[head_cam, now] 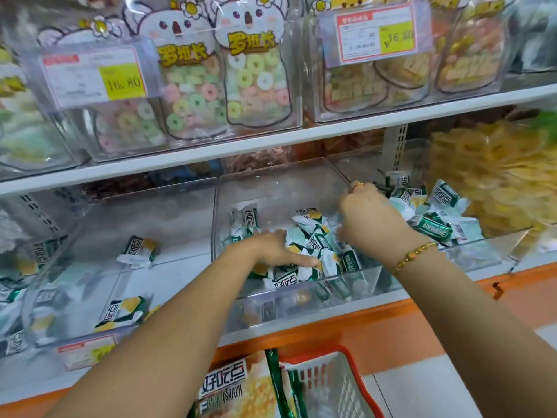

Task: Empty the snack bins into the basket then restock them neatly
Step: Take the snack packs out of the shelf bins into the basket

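Reaching into the middle clear bin (272, 191), my left hand (268, 250) rests on the snack packets (315, 241), fingers straight. My right hand (372, 220) is among them too, but its fingers are hidden, so I cannot tell its grip. The red basket (366, 387) stands below.

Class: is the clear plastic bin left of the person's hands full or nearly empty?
Nearly empty: the clear plastic bin holds only a few scattered green-and-white snack packets; most of its floor shows.

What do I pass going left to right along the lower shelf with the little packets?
Nearly empty clear bin → left hand → right hand → pile of green packets → yellow snack bags.
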`<state>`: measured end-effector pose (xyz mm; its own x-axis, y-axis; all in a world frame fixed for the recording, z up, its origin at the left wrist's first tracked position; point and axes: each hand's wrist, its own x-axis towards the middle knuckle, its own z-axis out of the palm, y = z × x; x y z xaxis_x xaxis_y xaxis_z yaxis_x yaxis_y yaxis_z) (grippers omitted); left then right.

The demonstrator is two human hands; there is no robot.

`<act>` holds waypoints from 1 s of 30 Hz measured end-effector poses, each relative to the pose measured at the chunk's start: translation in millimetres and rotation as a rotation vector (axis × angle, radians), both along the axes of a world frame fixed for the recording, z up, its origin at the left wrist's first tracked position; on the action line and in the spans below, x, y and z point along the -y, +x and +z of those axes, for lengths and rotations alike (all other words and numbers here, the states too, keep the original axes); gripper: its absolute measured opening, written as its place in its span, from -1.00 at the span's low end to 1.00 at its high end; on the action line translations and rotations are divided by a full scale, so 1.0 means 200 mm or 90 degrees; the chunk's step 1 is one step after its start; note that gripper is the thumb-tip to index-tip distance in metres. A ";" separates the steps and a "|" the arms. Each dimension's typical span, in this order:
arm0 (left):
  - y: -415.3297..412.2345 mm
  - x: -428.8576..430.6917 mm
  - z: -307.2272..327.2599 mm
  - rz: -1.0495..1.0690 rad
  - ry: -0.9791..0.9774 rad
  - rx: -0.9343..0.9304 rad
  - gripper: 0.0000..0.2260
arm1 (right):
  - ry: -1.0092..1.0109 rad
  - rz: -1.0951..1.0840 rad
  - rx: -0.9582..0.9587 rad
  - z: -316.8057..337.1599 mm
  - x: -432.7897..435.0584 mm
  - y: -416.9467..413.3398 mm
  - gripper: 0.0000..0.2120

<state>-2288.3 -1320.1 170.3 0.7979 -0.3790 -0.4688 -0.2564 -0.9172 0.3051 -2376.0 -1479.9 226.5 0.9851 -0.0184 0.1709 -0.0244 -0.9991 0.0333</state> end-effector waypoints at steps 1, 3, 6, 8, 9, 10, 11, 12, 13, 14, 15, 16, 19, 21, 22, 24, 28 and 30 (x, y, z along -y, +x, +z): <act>0.01 0.01 -0.01 -0.008 0.067 -0.013 0.13 | -0.008 0.007 -0.053 -0.01 -0.03 0.00 -0.88; -0.01 0.02 -0.01 -0.050 0.155 -0.005 0.10 | -0.002 -0.004 -0.204 -0.04 -0.07 0.02 -0.72; -0.06 0.02 -0.03 -0.075 0.121 0.039 -0.05 | -0.022 -0.018 -0.369 -0.11 -0.08 0.07 -0.62; -0.08 0.00 -0.05 -0.043 0.094 0.056 -0.12 | -0.005 -0.011 -0.402 -0.14 -0.08 0.09 -0.46; -0.08 -0.01 -0.06 -0.029 0.099 0.060 -0.14 | 0.002 -0.011 -0.409 -0.15 -0.07 0.09 -0.37; -0.09 -0.02 -0.06 -0.017 0.105 0.061 -0.14 | 0.007 -0.012 -0.409 -0.17 -0.07 0.10 -0.32; -0.09 -0.03 -0.07 -0.005 0.105 0.059 -0.15 | 0.012 -0.014 -0.407 -0.18 -0.07 0.10 -0.31; -0.09 -0.04 -0.07 0.003 0.097 0.054 -0.17 | 0.022 -0.022 -0.406 -0.19 -0.07 0.10 -0.34; -0.09 -0.05 -0.07 0.003 0.082 0.052 -0.23 | 0.036 -0.028 -0.403 -0.20 -0.07 0.11 -0.40; -0.09 -0.06 -0.07 0.001 0.060 0.050 -0.33 | 0.046 -0.032 -0.402 -0.21 -0.08 0.11 -0.47; -0.09 -0.06 -0.07 0.001 0.030 0.048 -0.46 | 0.051 -0.033 -0.402 -0.21 -0.07 0.11 -0.52; -0.09 -0.07 -0.07 0.009 -0.011 0.042 -0.54 | 0.055 -0.032 -0.401 -0.21 -0.08 0.11 -0.54; -0.12 -0.05 -0.07 0.021 -0.166 0.029 -0.70 | 0.083 -0.033 -0.384 -0.20 -0.06 0.10 -0.51; -0.15 -0.05 -0.07 -0.009 -0.219 0.039 -0.72 | 0.093 -0.030 -0.373 -0.20 -0.04 0.09 -0.50; -0.15 -0.04 -0.08 -0.025 -0.226 0.049 -0.68 | 0.095 -0.029 -0.368 -0.20 -0.04 0.09 -0.50; -0.16 -0.04 -0.11 -0.034 -0.226 0.070 -0.59 | 0.103 -0.026 -0.352 -0.19 -0.04 0.07 -0.52; -0.17 -0.02 -0.10 0.004 -0.241 0.080 -0.57 | 0.185 -0.020 -0.263 -0.10 -0.03 0.03 -0.54; -0.17 -0.02 -0.09 0.039 -0.283 0.067 -0.44 | 0.230 -0.004 -0.200 -0.06 0.00 0.01 -0.57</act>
<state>-2322.3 -1316.8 152.6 0.8596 -0.4756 -0.1867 -0.2566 -0.7178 0.6472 -2374.9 -1479.4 215.1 0.9878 -0.0281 -0.1535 -0.0750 -0.9482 -0.3088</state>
